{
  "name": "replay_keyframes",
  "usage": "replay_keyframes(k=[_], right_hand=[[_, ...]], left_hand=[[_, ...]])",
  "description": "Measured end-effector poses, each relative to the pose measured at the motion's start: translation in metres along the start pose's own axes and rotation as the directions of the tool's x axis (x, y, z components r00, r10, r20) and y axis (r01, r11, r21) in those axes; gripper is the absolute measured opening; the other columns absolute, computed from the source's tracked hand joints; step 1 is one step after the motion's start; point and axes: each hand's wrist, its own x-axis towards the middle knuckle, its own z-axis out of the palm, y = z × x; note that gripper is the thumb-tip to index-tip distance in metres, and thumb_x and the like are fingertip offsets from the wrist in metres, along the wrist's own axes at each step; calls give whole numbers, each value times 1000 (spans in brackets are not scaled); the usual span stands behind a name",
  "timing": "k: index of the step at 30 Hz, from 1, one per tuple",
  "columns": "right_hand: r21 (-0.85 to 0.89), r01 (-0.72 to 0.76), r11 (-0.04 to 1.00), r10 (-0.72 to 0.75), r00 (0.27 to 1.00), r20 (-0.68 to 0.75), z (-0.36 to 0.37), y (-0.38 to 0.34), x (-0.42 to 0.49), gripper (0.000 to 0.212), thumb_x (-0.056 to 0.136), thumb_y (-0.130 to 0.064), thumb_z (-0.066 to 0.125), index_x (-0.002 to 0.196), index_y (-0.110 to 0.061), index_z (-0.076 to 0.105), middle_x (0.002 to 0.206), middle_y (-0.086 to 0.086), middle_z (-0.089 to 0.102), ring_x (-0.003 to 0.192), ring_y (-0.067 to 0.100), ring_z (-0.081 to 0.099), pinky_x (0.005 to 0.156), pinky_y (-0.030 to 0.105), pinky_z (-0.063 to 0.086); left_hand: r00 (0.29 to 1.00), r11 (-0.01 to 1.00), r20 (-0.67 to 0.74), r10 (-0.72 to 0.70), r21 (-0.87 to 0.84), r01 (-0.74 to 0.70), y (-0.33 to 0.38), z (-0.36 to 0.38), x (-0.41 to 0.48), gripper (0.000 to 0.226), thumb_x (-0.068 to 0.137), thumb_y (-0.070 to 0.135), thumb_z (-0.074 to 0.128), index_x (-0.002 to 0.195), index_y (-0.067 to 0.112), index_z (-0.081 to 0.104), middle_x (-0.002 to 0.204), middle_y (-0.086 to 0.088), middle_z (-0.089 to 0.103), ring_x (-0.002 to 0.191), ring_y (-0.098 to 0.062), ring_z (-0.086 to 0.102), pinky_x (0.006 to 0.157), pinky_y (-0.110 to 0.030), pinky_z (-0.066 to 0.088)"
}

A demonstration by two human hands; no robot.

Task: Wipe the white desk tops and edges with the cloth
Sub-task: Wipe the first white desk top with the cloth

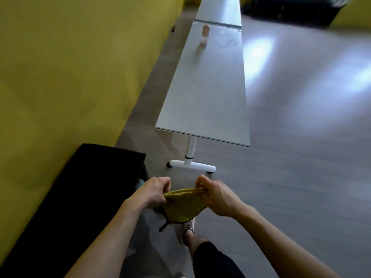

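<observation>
Both hands are up in front of the person, well short of the white worktop [202,105]. The left hand [153,192] and the right hand [215,194] each pinch a top corner of the yellow cloth [181,207], stretched between them and sagging below. Farther along the worktop stands a small pinkish object [205,34], too blurred to name

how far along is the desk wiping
Nothing looks wiped yet. In hand: left hand and right hand grip the yellow cloth, stretched between them, short of the near desk. Left: every top and edge; specks and a small pink object sit on it, far desk beyond.
</observation>
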Motion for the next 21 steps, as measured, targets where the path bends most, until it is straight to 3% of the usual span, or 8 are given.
replay_keyframes(k=[3,6,8,11,13,15,17,21], right_hand=[[54,-95,994,94,995,12,-16,29,8,31,110,-22,57,139,-33,60,123,-4,77,101,13,72,86,26,59],[57,-177,983,176,984,15,-48,60,46,38,109,-15,54,140,-30,69,123,-3,77,100,11,68,77,12,49],[75,-209,975,213,976,-46,-82,76,82,41,106,-9,53,134,-30,74,119,-1,77,99,15,67,77,18,49],[181,-200,963,239,943,-232,-135,94,135,46,99,-1,54,130,-28,77,113,-3,76,101,17,66,86,29,53],[186,-144,972,206,902,-379,-157,106,160,42,101,-1,56,129,-25,78,114,0,78,99,21,68,85,32,55],[130,-138,982,185,854,-486,-158,125,178,34,105,-7,60,130,-23,77,122,2,78,100,23,69,82,30,51],[126,-182,975,219,863,-455,-146,151,195,31,105,-11,61,130,-22,76,128,2,75,107,27,70,87,32,53],[-43,-325,945,324,946,-20,-113,195,224,32,105,-36,65,130,-18,75,127,10,71,118,34,67,97,42,56]], left_hand=[[998,997,27,60,40,-61,18,-22,34,35,80,16,88,95,33,61,96,5,70,84,-14,68,67,-29,56],[984,974,-59,170,159,-159,48,-53,83,31,80,14,82,88,36,62,103,5,72,93,-20,68,74,-33,52],[939,953,-220,263,211,-218,72,-80,116,25,84,15,80,92,34,66,104,6,71,95,-22,69,75,-32,46],[776,928,-513,368,249,-276,102,-122,165,20,84,17,86,98,25,75,100,6,70,87,-24,69,70,-32,49],[715,918,-576,395,258,-300,115,-140,194,22,83,16,87,101,22,76,99,3,71,85,-26,68,71,-35,55],[739,912,-535,409,262,-315,122,-148,218,26,85,20,87,108,23,76,105,3,73,89,-25,69,75,-38,56],[806,912,-431,405,255,-322,121,-148,238,26,87,25,83,111,27,74,107,8,74,93,-22,70,79,-39,59],[956,937,-139,257,277,-212,98,-138,268,24,91,30,76,114,30,71,108,10,74,102,-19,72,87,-39,59]])
